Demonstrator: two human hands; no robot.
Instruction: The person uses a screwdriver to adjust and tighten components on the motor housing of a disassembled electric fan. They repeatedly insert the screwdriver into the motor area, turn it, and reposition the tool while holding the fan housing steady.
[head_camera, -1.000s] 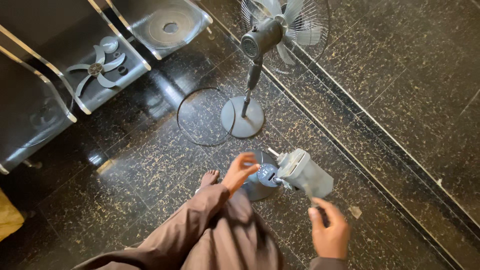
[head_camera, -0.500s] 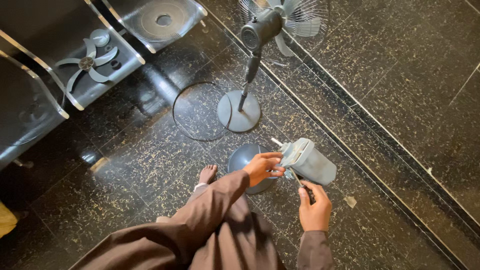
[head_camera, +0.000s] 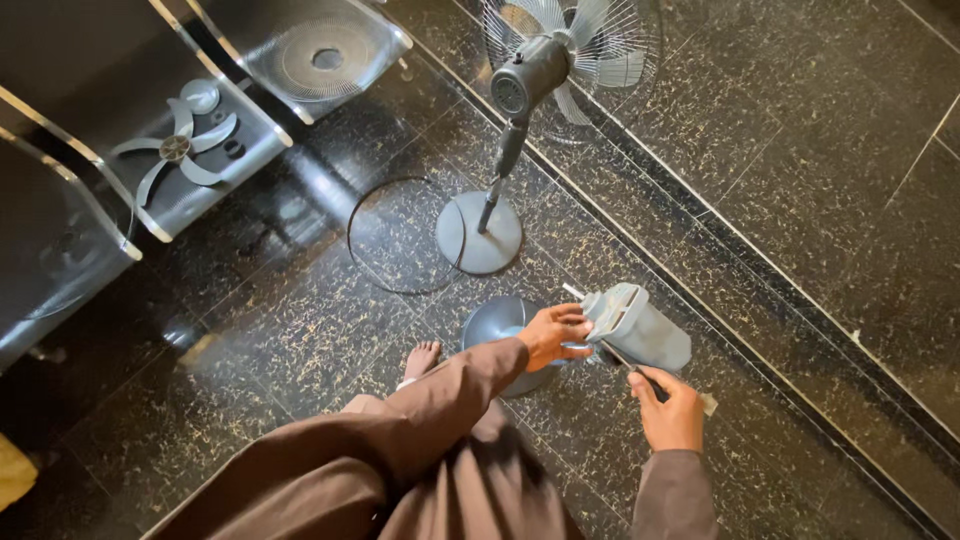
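Hands now closer on fan motor (head_camera: 640, 325), standing fan (head_camera: 520, 80) beyond.

Your left hand (head_camera: 556, 334) and right hand (head_camera: 668, 408) at lower centre of frame, grey plastic fan motor housing (head_camera: 638, 326) between them, round grey fan base (head_camera: 505, 330) just left, underneath. Standing grey pedestal fan (head_camera: 520, 90) above, at top centre; thin wire ring (head_camera: 372, 268) left of its foot. Loose grey fan blade (head_camera: 176, 150) on seat, upper left; round wire fan guard (head_camera: 322, 55) on seat right of it.
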